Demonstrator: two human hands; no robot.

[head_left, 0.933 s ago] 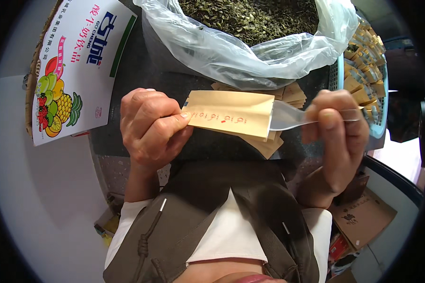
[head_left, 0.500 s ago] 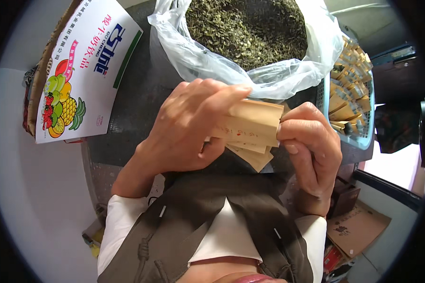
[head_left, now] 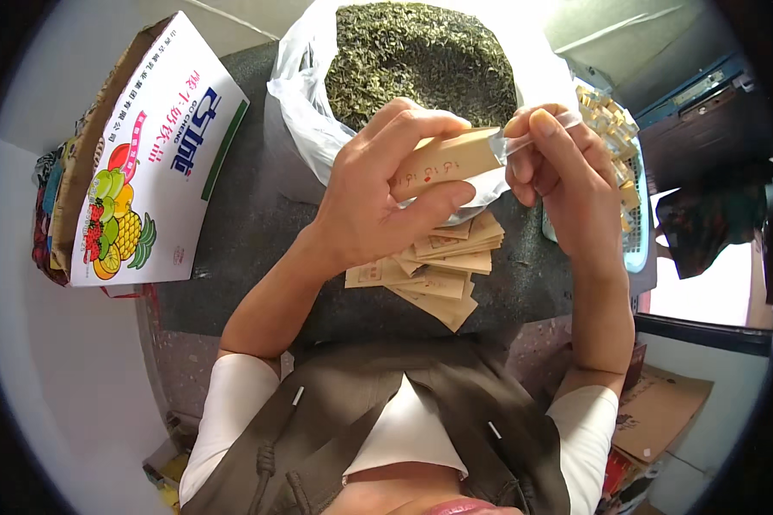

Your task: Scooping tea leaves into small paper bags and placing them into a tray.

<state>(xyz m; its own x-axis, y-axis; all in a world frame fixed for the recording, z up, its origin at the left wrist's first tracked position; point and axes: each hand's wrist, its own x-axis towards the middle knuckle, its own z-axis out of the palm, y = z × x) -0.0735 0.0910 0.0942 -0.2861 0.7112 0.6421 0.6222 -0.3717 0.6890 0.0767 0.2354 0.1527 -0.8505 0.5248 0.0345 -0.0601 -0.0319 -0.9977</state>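
Note:
My left hand [head_left: 365, 189] grips a tan paper packet [head_left: 442, 165], thumb below and fingers above. A clear plastic liner [head_left: 508, 142] sticks out of the packet's right end. Pinched between thumb and fingers, that liner is in my right hand [head_left: 567, 167]. Beneath my hands, a loose stack of flat tan paper packets [head_left: 442, 281] lies fanned out on the dark table. Just beyond them stands a white plastic bag [head_left: 294, 154], rolled open and full of dried green leaves [head_left: 421, 64].
A light blue plastic basket [head_left: 636, 249] holding several upright tan packets stands to the right, partly behind my right hand. At the left is a white carton [head_left: 159, 163] with fruit pictures. The dark table's [head_left: 258, 296] near edge runs in front of my body.
Both hands have moved away from my body and lifted the packet toward the leaf bag. The stack below is now uncovered. My right hand now pinches the clear liner at the packet's end.

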